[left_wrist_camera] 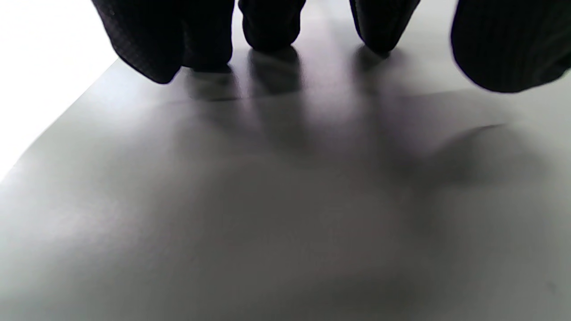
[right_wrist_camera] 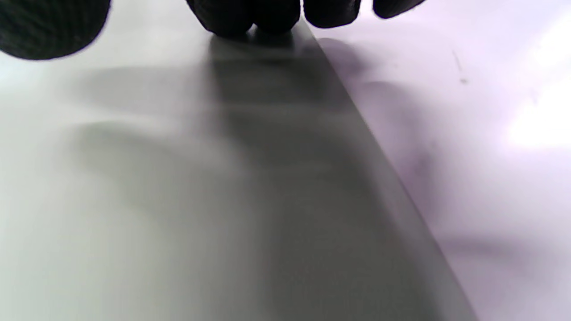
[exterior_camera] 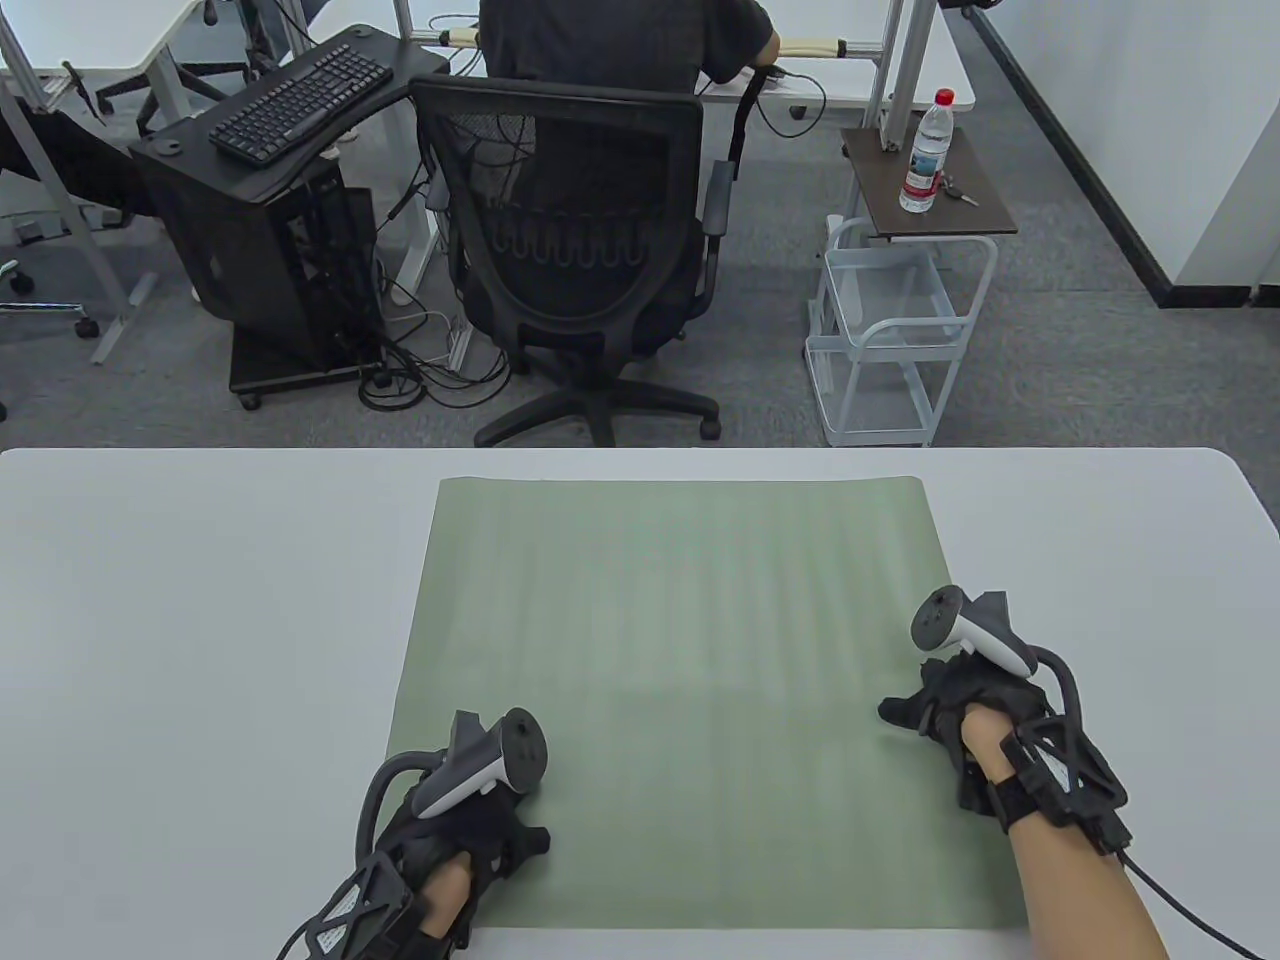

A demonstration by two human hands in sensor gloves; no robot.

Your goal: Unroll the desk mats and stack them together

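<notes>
A green desk mat (exterior_camera: 680,640) lies unrolled and flat on the white table (exterior_camera: 200,620), faint roll ridges across it. My left hand (exterior_camera: 480,840) rests flat on the mat's near left corner; its gloved fingertips (left_wrist_camera: 267,26) touch the mat (left_wrist_camera: 285,200) in the left wrist view. My right hand (exterior_camera: 940,710) rests flat on the mat's right edge; in the right wrist view its fingertips (right_wrist_camera: 250,18) lie on the mat (right_wrist_camera: 178,178) beside its edge. Neither hand grips anything.
The white table shows in the right wrist view (right_wrist_camera: 468,133) to the right of the mat. Beyond the far edge stand an office chair (exterior_camera: 580,250), a white cart (exterior_camera: 900,330) and a small side table with a water bottle (exterior_camera: 925,150).
</notes>
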